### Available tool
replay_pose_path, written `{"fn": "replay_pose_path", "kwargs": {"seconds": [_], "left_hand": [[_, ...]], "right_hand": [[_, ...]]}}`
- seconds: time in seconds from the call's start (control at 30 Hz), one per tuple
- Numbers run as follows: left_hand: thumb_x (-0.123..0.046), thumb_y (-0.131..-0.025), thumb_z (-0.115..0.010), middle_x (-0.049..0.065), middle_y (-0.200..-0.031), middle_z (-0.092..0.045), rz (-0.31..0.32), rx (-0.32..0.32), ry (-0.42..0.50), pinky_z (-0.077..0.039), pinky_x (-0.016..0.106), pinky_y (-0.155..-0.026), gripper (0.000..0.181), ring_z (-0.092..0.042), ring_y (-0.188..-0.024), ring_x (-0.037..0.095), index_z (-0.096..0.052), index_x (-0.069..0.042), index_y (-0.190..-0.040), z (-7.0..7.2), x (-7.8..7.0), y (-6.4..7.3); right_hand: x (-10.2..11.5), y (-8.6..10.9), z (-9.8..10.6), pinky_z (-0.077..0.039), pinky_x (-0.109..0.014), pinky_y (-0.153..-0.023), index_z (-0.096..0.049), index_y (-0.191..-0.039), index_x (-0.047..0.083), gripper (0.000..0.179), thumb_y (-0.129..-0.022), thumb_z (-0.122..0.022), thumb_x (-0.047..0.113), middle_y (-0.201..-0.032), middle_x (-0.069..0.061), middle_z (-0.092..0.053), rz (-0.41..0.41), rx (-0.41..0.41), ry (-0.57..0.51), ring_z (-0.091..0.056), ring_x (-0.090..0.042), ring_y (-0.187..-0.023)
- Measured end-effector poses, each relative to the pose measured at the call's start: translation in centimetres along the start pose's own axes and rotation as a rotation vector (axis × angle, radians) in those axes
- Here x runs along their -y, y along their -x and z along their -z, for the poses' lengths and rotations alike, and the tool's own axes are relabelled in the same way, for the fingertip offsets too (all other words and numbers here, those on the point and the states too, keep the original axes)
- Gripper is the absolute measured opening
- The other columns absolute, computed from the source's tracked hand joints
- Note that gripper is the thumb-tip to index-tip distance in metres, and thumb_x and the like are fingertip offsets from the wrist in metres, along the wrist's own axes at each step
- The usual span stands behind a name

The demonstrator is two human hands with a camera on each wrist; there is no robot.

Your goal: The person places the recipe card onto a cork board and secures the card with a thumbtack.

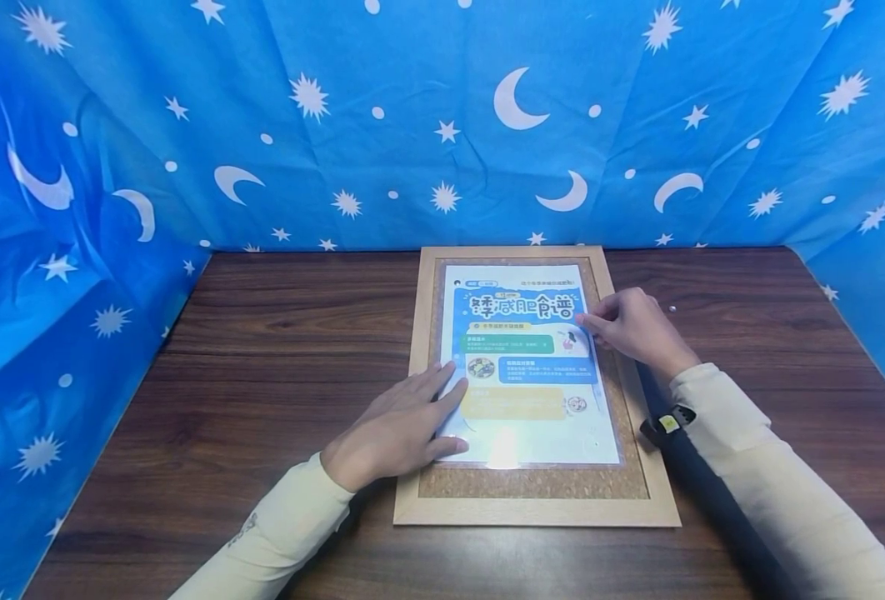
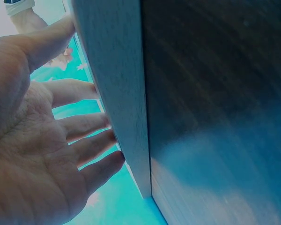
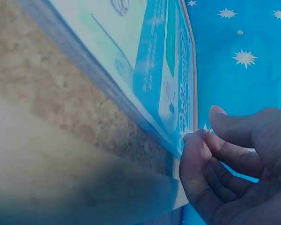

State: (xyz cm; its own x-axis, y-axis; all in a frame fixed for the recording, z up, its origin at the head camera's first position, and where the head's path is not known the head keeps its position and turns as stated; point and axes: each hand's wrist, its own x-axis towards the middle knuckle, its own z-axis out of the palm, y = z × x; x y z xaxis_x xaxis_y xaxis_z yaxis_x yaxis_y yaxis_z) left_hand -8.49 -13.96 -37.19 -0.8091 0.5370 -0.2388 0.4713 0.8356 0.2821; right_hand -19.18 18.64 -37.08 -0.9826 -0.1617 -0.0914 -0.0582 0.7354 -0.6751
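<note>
A laminated sheet [image 1: 532, 404] printed with coloured panels and Chinese characters lies on a wood-framed cork board [image 1: 532, 483]. My left hand [image 1: 405, 425] rests along the sheet's left edge, fingers spread and straight. The left wrist view shows its fingertips by the board's frame [image 2: 119, 93]. At the sheet's right edge, my right hand [image 1: 637, 329] has thumb and fingers pinched together. A thin needle-like pin [image 3: 209, 131] shows between the thumb and fingers in the right wrist view; its head is hidden by the fingers.
A small shiny object [image 1: 672, 308], too small to identify, lies on the dark wooden table [image 1: 262, 333] right of the board. Behind and beside the table hangs a blue curtain [image 1: 412, 125] with white moons and stars. The board's far edge reaches the curtain.
</note>
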Motion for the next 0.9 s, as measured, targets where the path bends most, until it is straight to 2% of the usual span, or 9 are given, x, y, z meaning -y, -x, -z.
{"fn": "replay_pose_path", "kwargs": {"seconds": [0.33, 0.63, 0.9], "left_hand": [[-0.052, -0.1, -0.057, 0.012, -0.168, -0.018, 0.009, 0.004, -0.008, -0.018, 0.047, -0.124, 0.076, -0.013, -0.155, 0.029, -0.032, -0.013, -0.16, -0.2, 0.0, -0.1], [-0.051, -0.1, -0.058, 0.012, -0.168, -0.019, 0.006, -0.003, -0.01, -0.018, 0.048, -0.124, 0.075, -0.014, -0.155, 0.029, -0.033, -0.012, -0.159, -0.3, 0.1, -0.3], [-0.051, -0.1, -0.058, 0.012, -0.168, -0.019, 0.007, 0.002, -0.007, -0.018, 0.047, -0.124, 0.076, -0.013, -0.155, 0.028, -0.032, -0.013, -0.16, -0.3, 0.2, -0.2]], "right_hand": [[0.1, -1.6, -0.6, -0.049, -0.029, -0.062, -0.072, -0.103, 0.0, 0.033, -0.1, -0.067, 0.033, -0.093, -0.015, -0.07, -0.033, -0.008, -0.071, -0.064, -0.026, -0.077], [0.1, -2.9, -0.7, -0.052, -0.031, -0.072, -0.066, -0.112, -0.001, 0.027, -0.102, -0.061, 0.023, -0.102, -0.017, -0.065, -0.064, -0.018, -0.149, -0.062, -0.028, -0.088], [0.0, -4.0, -0.3, -0.053, -0.03, -0.074, -0.069, -0.114, -0.002, 0.028, -0.101, -0.062, 0.021, -0.102, -0.017, -0.066, -0.082, -0.023, -0.184, -0.064, -0.025, -0.086]]}}
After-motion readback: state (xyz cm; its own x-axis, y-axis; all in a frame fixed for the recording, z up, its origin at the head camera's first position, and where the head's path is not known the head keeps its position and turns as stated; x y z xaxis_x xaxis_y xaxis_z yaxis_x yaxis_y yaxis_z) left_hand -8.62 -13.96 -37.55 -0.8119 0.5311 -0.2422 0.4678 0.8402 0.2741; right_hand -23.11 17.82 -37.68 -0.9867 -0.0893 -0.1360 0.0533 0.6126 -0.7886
